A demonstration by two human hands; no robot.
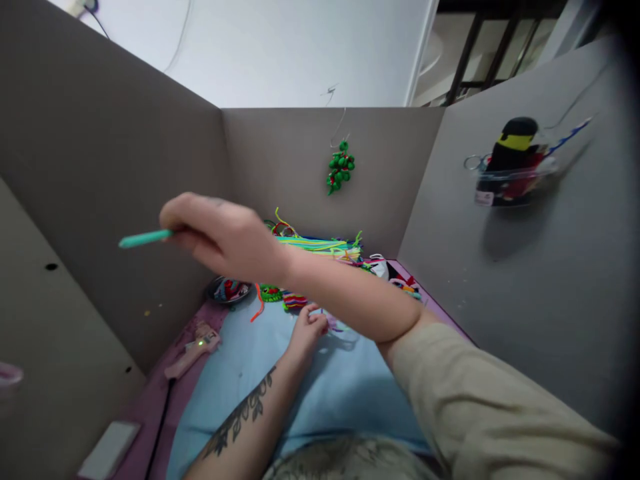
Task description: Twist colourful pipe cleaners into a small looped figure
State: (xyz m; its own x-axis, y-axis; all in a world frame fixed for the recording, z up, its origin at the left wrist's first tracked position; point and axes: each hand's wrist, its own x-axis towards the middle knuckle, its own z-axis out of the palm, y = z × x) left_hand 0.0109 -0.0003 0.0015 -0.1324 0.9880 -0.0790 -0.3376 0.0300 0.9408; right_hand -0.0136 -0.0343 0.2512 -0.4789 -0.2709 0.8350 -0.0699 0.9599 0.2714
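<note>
My right hand (pixel 225 233) is raised and reaches across to the left side. It is closed around a thin teal stick (pixel 145 239), whose tip points left; the rest of the stick is hidden in the fist. Lower down, over the light blue cloth (pixel 240 373), is my left hand (pixel 309 327), its fingers pinched together on a small purple piece (pixel 333 323). That piece is partly hidden and blurred, so its kind is unclear. Beyond the hands lies a bundle of bright yellow and green strands (pixel 320 244), partly behind my right forearm.
A pink glue gun (pixel 195 350) with a lit green light lies at left, near a dark bowl (pixel 213 293) of coloured bits. A white box (pixel 110 450) sits at front left. Grey panels enclose the table; a green bead ornament (pixel 341 167) and a holder (pixel 520 175) hang there.
</note>
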